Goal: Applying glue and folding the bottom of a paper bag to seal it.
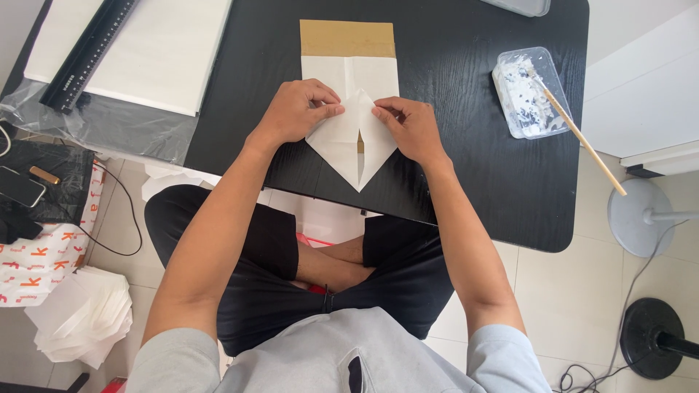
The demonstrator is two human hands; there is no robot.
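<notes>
A white paper sheet lies on the black table, its near end folded into a point aimed at me, with a brown strip at its far end. My left hand presses the left folded flap with its fingertips curled down. My right hand pinches the right flap near the centre crease. Both hands rest on the paper, thumbs almost meeting at the middle.
A clear plastic tub with white paste and a wooden stick sits at the right. White sheets and a black ruler lie at the back left. Stacked folded papers and a phone are on the left, floor stands on the right.
</notes>
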